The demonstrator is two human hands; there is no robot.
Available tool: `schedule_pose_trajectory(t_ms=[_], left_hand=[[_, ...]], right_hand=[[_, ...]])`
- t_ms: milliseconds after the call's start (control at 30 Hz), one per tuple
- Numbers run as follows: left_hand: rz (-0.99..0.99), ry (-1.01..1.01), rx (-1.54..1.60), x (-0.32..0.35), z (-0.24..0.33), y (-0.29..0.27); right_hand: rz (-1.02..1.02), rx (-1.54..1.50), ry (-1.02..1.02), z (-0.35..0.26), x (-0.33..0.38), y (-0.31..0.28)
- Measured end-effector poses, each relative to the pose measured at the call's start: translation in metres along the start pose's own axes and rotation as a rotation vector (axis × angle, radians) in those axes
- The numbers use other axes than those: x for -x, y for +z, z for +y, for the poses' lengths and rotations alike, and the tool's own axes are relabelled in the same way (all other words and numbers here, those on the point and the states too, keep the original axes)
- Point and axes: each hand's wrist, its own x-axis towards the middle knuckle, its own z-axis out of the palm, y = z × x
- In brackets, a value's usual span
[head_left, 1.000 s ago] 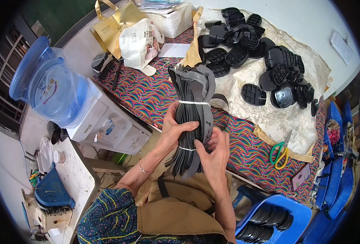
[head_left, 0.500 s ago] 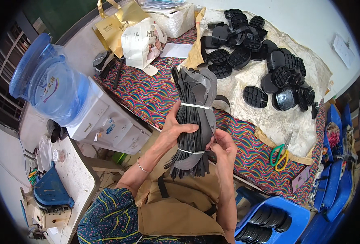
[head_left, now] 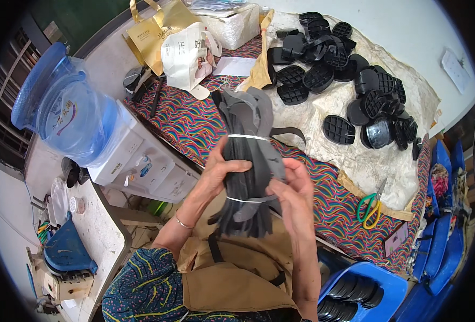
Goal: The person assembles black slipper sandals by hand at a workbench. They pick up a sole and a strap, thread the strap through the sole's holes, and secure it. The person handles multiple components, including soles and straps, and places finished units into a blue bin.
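Upright in front of me is a thick bundle of dark grey strips (head_left: 252, 174), with frayed ends hanging at the bottom. Two white bands go around it, the upper band (head_left: 248, 137) and the lower band (head_left: 244, 200). My left hand (head_left: 214, 172) is closed around the bundle's left side, thumb across the front. On the right side, my right hand (head_left: 295, 189) has its thumb and fingers closed on the bundle's outer strip. A dark curved strip (head_left: 292, 131) sticks out behind the bundle. The lower ends are blurred.
Black heel-shaped pieces (head_left: 338, 130) lie in a heap on a whitish sheet (head_left: 315, 115) over a patterned cloth. Scissors (head_left: 371, 206) and a phone (head_left: 396, 239) lie at right. Below is a blue bin (head_left: 395, 290) with black pieces. A water dispenser (head_left: 141, 161) stands left.
The bundle has shifted slightly left and turned, showing more of its broad grey front. My right hand has moved from the lower band's right end up along the bundle's right edge.
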Motion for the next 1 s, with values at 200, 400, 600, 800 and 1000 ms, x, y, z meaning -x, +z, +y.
schedule_pose_trajectory(t_ms=[200,400,600,800,1000], left_hand=[[0.049,-0.014,-0.066,0.003,0.009,-0.026],[-0.002,-0.06,-0.068,-0.003,0.007,-0.037],[0.038,0.017,-0.235,0.0,0.001,-0.029],[0.008,-0.021,-0.058,-0.007,-0.006,-0.034],[-0.025,0.042,0.052,-0.014,0.0,-0.039]], right_hand=[[-0.069,-0.23,0.193,0.039,-0.001,0.014],[0.05,-0.207,0.198,0.019,-0.012,0.018],[0.071,-0.137,0.191,0.005,-0.017,-0.005],[-0.015,-0.027,0.183,-0.014,-0.02,0.002],[-0.091,0.044,0.13,0.005,-0.005,0.026]])
